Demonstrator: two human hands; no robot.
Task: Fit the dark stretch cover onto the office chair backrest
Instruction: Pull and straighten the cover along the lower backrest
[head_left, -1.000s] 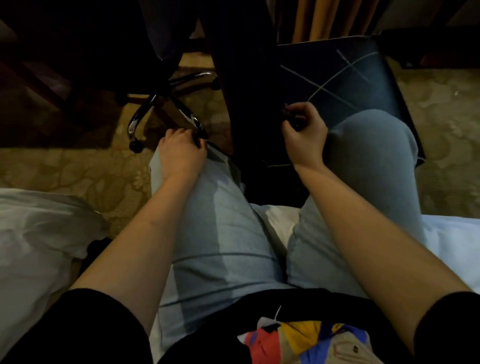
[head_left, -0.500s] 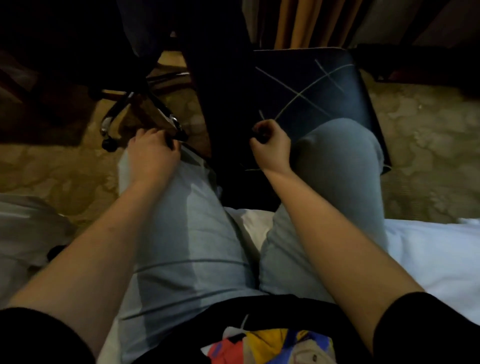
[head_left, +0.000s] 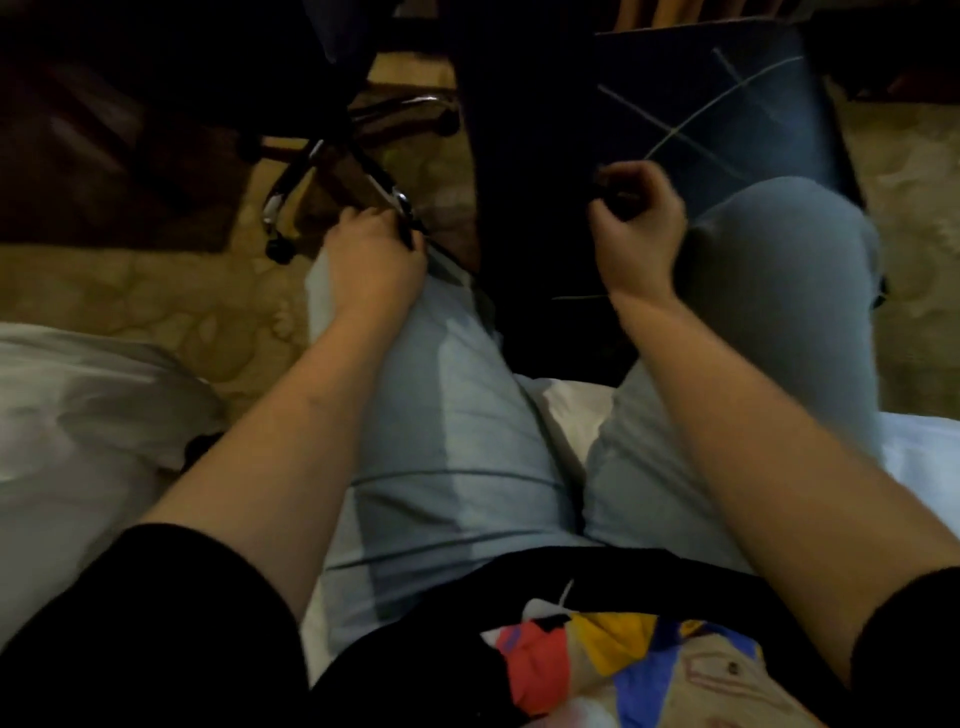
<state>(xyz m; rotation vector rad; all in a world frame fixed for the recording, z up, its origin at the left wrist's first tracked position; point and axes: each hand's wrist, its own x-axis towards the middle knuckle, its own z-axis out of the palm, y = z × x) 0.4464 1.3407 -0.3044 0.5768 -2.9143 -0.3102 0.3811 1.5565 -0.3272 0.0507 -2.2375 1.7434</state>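
Observation:
The dark stretch cover (head_left: 727, 119), navy with thin pale crossing lines, is stretched over the office chair backrest (head_left: 524, 197), which leans toward me between my knees. My right hand (head_left: 639, 228) is curled and pinches the cover's fabric beside my right knee. On my left knee, my left hand (head_left: 371, 254) has its fingers curled round a dark edge of the cover. The lower end of the backrest is lost in shadow between my legs.
The chair's chrome star base (head_left: 311, 171) and a caster (head_left: 278, 249) stand on the patterned carpet at the left. I sit on a white bed (head_left: 919, 457), with a white pillow (head_left: 78, 415) at my left. Yellow curtains hang at the top.
Both hands keep their grips on the cover. The view has shifted, and my right hand has drawn the fabric slightly up beside the knee.

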